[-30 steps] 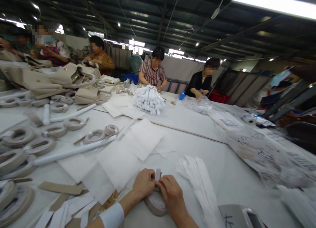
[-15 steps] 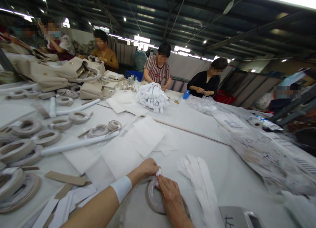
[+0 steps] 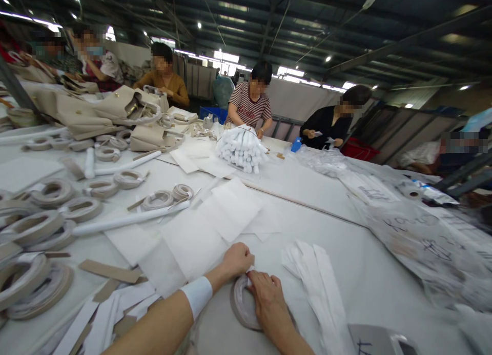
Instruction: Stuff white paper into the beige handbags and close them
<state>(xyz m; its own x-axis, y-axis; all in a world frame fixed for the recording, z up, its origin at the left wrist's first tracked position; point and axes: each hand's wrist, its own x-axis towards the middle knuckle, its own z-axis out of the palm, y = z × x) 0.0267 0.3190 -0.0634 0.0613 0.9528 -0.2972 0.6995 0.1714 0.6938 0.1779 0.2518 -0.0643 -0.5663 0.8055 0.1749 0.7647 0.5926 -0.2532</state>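
Observation:
Near the front edge of the white table, a coiled grey-beige strip [image 3: 241,306] lies partly under my right hand [image 3: 270,299]. The fingers of that hand are closed on the coil's upper rim. My left hand [image 3: 237,260] is curled just above it, pinching the strip's end, where a bit of white shows between the two hands. A white band [image 3: 197,295] wraps my left forearm. Right of my hands lies a bundle of white strips [image 3: 317,283]. White sheets [image 3: 194,239] are spread beyond my left hand.
Many coiled strips [image 3: 34,229] and beige bags [image 3: 79,114] cover the left side. A bundle of white rolls [image 3: 241,149] stands mid-table. Plastic bags [image 3: 418,232] lie on the right. Several people work across the table, one in a striped shirt [image 3: 249,104].
The view has shifted slightly, so things appear a little further right. My hands have drawn closer together over the coil, and less white shows between them. The person in black has raised a hand.

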